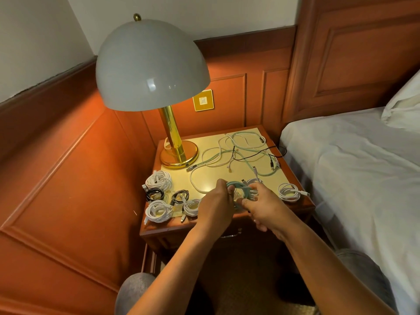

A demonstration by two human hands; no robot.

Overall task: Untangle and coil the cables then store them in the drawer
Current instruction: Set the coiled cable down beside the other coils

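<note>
Fingers [229,189] of the left hand [216,201] curl round the green cable [241,189], and the right hand [263,203] pinches its loops too. It sits at the front of the nightstand [156,226], in front of the lamp [177,155]. It looks light, soft and bendy, so it may spring open. Holding across all the loops seems best.
</note>
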